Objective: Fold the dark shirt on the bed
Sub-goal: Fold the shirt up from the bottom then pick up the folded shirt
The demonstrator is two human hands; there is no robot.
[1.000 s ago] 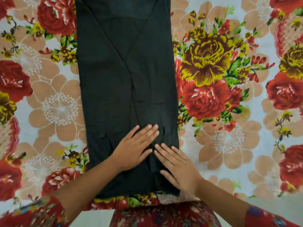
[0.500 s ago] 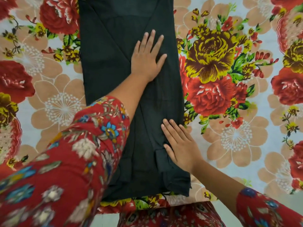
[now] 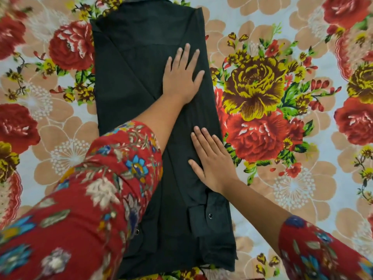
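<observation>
Dark fabric lies under both of the person's hands. The left hand (image 3: 182,77) is flat and palm down, its fingers straight and slightly fanned, pressing on the upper right part of the dark shirt (image 3: 129,81). The right hand (image 3: 212,160) is also flat and palm down, with straight fingers held close together. It rests lower on the shirt, near its right edge. Neither hand grips or pinches anything. The hands are apart, the left one farther from the person than the right.

Both forearms are bare up to loose red sleeves printed with blue, white and yellow flowers. The left sleeve (image 3: 80,199) fills the lower left of the view and covers part of the shirt. The right sleeve (image 3: 314,251) shows at the lower right corner.

The shirt is folded into a long, narrow rectangle that runs away from the person, with its sides turned inward. Diagonal fold lines cross its far half. Its collar (image 3: 145,0) is at the far end, touching the top edge of the view. Toward the near end, just below the right hand, a folded cuff (image 3: 210,216) lies on top with one small dark button showing.

The shirt lies flat in the middle of the bed, on a bed sheet (image 3: 302,27) that looks smooth. The sheet has a pale ground with large red roses, yellow-and-brown roses, green leaves and big tan outlined blossoms with white dotted centres. It surrounds the shirt to the left, right and far side, reaching the edges of the view.
</observation>
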